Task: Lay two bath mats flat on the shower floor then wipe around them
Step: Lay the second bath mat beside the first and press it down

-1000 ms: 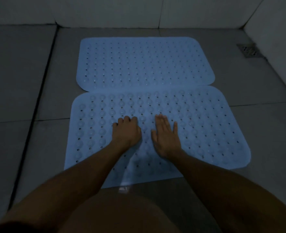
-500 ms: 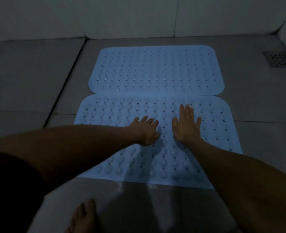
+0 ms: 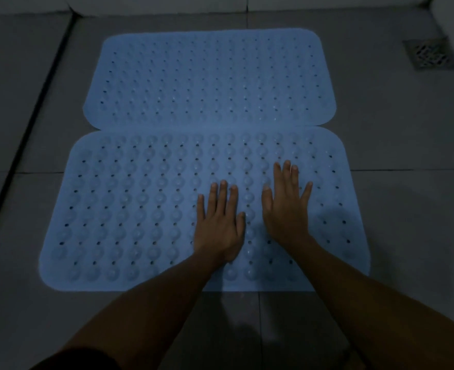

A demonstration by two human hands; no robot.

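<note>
On near mat [image 3: 140,209], left hand [image 3: 219,225], right hand [image 3: 287,209] flat

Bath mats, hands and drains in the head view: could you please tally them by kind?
Blue bath mats: 2, the far mat and the near mat
Hands: 2, left hand and right hand, flat on the near mat
Floor drain: 1
Total: 5

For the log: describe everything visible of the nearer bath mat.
The nearer bath mat is pale blue, rubbery-looking, rectangular with rounded corners, covered in rows of small holes and round bumps. It lies flat on the grey tiled floor, its far edge meeting the farther mat. The left hand and right hand press on it, fingers straight.
</note>
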